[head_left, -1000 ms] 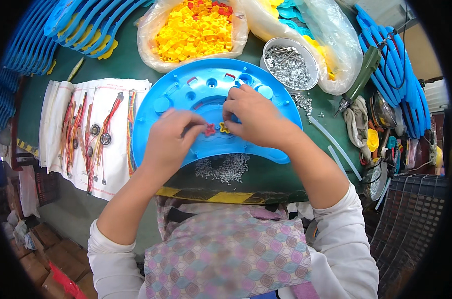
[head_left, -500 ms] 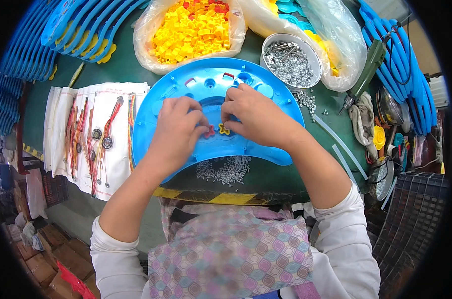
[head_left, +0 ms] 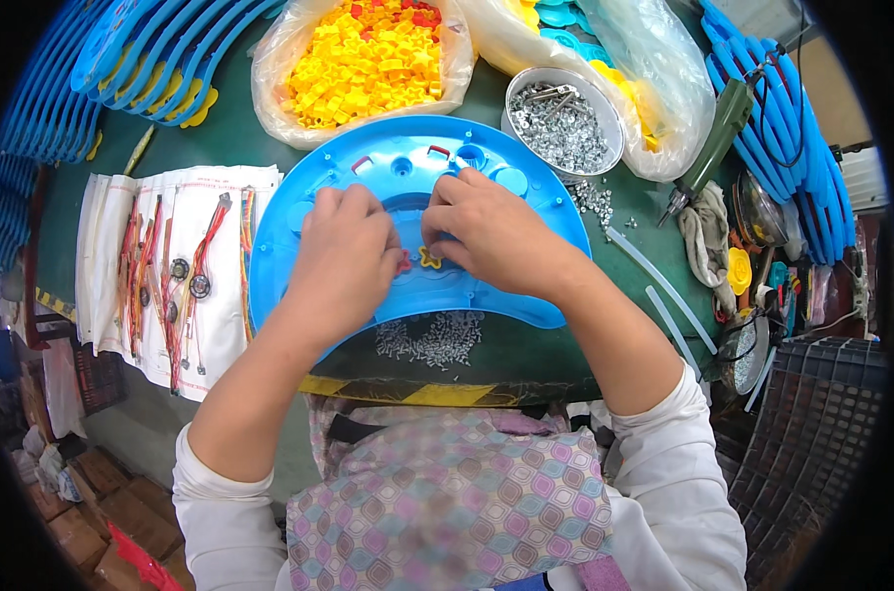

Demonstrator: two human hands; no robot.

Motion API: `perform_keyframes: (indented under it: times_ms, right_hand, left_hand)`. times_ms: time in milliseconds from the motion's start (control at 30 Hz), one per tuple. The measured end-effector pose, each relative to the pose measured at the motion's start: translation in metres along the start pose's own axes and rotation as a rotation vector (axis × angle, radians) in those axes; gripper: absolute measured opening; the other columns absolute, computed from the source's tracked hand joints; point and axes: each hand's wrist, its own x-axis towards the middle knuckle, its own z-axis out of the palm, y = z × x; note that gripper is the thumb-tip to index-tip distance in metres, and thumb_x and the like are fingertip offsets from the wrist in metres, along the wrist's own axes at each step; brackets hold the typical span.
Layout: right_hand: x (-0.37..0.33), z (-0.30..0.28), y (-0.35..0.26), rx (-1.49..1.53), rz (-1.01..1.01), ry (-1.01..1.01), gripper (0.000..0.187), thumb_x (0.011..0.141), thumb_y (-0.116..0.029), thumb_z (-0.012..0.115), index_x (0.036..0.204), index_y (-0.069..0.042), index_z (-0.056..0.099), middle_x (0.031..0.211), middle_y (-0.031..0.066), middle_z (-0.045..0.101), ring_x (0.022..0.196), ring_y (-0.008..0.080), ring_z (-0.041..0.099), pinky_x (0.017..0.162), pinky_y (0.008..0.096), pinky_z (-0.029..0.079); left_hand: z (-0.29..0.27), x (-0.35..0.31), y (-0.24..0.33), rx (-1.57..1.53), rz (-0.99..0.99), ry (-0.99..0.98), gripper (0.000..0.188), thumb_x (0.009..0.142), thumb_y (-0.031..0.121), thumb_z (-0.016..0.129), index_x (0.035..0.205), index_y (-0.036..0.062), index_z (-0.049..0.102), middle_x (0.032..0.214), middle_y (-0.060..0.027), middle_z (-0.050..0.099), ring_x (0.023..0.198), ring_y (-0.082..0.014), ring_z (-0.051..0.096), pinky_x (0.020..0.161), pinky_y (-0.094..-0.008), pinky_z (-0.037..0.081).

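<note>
A curved, bright blue plastic shell (head_left: 467, 289) lies in front of me with posts and round recesses on its upturned side. My left hand (head_left: 345, 246) bends over its left-middle part, fingers curled closed at a small red star-shaped piece (head_left: 404, 262), mostly hidden by the fingertips. Beside it, my right hand (head_left: 488, 229) has its thumb and fingers bent together at a yellow star-shaped piece (head_left: 429, 258). Both stars sit near the shell's inner curve. Two red plastic pieces (head_left: 438, 152) show along the shell's far side.
A clear bag of yellow and red plastic pieces (head_left: 368, 74) stands beyond the shell, next to a metal bowl of screws (head_left: 565, 128). Loose screws (head_left: 437, 340) lie nearer me. Wired speakers (head_left: 199, 286) rest on white sheeting at left; a green electric screwdriver (head_left: 713, 143) is at right.
The whole view has shifted slightly, so things appear a little farther left. My left fingers now cover more of the red star. Both hands stay at the two stars.
</note>
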Motion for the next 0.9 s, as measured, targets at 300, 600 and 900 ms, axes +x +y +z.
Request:
perform_keyframes:
  times_ms: [300, 600, 900]
  right_hand:
    - [0.0, 0.005, 0.0, -0.036, -0.021, 0.046, 0.004, 0.085, -0.013, 0.072, 0.088, -0.011, 0.072, 0.097, 0.008, 0.06, 0.1, 0.0288, 0.056, 0.088, 0.0405, 0.049]
    - [0.001, 0.002, -0.003, -0.039, 0.01, 0.026, 0.009, 0.084, -0.009, 0.074, 0.092, -0.009, 0.07, 0.101, 0.0081, 0.06, 0.103, 0.0294, 0.055, 0.09, 0.0403, 0.048]
    - [0.003, -0.002, -0.002, -0.013, -0.004, -0.017, 0.011, 0.083, -0.009, 0.075, 0.092, -0.01, 0.07, 0.102, 0.0079, 0.06, 0.103, 0.0294, 0.055, 0.09, 0.0407, 0.049]
  left_hand:
    - [0.0, -0.001, -0.01, -0.051, 0.042, -0.004, 0.008, 0.084, 0.01, 0.072, 0.09, 0.0044, 0.071, 0.111, -0.0089, 0.06, 0.11, -0.0328, 0.051, 0.093, -0.0447, 0.046]
    - [0.001, -0.003, -0.006, -0.036, 0.01, -0.013, 0.012, 0.082, 0.007, 0.075, 0.091, 0.0052, 0.067, 0.112, -0.0098, 0.057, 0.109, -0.0319, 0.049, 0.099, -0.0411, 0.043]
    - [-0.001, -0.003, -0.01, -0.088, 0.053, -0.009, 0.005, 0.083, 0.008, 0.071, 0.087, 0.0056, 0.07, 0.112, -0.0099, 0.059, 0.109, -0.0341, 0.051, 0.095, -0.0451, 0.045]
